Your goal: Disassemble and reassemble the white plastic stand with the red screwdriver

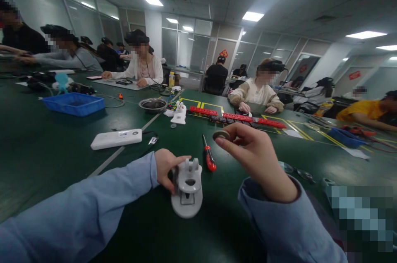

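Observation:
My left hand [166,168] grips the left side of a white plastic base [186,205], its thumb and forefinger spread around the edge. The base lies flat on the table and has a raised ring with a round opening and two upright prongs at its far end. Raised to the right of it, my right hand [254,151] pinches a small round metal-looking disc [221,135] between thumb and fingers, clear of the table. Between the hands lies a red-and-black screwdriver [209,157], its tip pointing away from me.
A white power bank-like box [116,139] lies to the left, near a blue tray [74,104] and a metal bowl [152,105]. Farther off are a second white plastic piece [180,114] and red strips [237,117]. Glasses [297,172] lie right. Co-workers sit across the table.

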Action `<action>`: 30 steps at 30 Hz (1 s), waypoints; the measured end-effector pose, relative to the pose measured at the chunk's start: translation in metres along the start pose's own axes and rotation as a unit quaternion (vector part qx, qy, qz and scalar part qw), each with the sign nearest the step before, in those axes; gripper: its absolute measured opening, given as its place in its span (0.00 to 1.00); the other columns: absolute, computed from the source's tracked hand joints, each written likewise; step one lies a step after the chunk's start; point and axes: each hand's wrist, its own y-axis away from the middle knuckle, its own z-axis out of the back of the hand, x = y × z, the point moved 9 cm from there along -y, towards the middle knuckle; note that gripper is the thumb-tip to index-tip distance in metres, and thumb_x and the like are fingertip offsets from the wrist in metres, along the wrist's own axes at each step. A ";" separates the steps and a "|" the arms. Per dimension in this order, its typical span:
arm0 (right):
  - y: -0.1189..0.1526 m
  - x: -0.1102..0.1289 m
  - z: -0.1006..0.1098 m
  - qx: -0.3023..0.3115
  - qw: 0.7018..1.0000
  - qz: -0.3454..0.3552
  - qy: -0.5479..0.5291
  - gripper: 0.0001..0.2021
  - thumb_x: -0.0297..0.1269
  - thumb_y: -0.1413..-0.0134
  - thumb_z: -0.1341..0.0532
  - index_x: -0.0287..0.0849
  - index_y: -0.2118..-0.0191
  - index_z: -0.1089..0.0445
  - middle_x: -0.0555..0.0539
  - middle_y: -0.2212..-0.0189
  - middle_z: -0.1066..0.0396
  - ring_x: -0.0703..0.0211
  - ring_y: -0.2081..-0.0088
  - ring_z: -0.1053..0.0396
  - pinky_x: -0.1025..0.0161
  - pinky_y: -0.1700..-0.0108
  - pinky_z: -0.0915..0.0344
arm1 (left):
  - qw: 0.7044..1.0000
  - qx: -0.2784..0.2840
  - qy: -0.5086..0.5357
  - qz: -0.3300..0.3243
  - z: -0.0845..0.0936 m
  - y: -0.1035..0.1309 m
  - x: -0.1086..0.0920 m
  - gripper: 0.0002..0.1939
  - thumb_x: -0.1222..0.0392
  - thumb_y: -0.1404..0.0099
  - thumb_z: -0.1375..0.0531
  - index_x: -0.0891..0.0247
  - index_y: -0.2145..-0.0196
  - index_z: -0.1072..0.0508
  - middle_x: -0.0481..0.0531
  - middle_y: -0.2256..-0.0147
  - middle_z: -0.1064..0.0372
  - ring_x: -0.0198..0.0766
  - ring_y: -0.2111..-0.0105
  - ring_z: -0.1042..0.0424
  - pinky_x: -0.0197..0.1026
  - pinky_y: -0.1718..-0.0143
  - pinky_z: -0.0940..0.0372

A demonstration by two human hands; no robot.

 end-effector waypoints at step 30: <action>0.019 -0.049 -0.101 0.107 0.956 0.001 0.273 0.10 0.34 0.54 0.39 0.40 0.65 0.39 0.48 0.68 0.35 0.61 0.71 0.37 0.67 0.75 0.49 | 0.923 0.110 -0.113 0.350 0.007 -0.001 0.005 0.17 0.51 0.46 0.51 0.62 0.74 0.26 0.52 0.77 0.31 0.38 0.75 0.33 0.36 0.76 0.46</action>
